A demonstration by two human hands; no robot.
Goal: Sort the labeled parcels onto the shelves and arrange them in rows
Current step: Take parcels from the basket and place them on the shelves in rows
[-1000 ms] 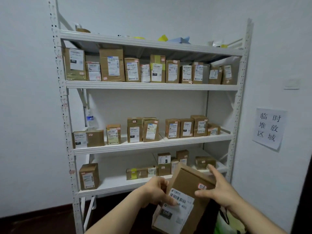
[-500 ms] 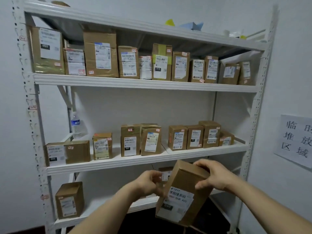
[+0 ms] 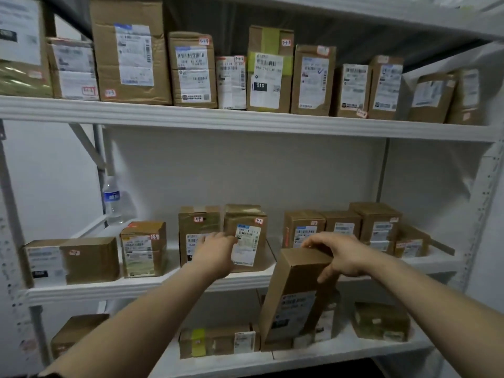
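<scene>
Fingers [image 3: 313, 242] of right hand [image 3: 344, 255] curl over the top end of a tall brown box [image 3: 296, 293], thumb pressed on its right side; box held tilted, top leaning right, in front of the middle shelf [image 3: 152, 285] edge, label low on its front face. Left hand [image 3: 216, 253] reaches onto the middle shelf, fingers loosely together, lying against the fronts of two standing parcels [image 3: 222, 238]; whether they grip anything cannot be told. Held box sits just right of that pair, before the gap to the next group of parcels on the same shelf. Top shelf [image 3: 245, 121] carries a full row of labelled parcels. Lower shelf [image 3: 341, 350] holds a few more. Water bottle [image 3: 111, 201] stands at the back left of the middle shelf
</scene>
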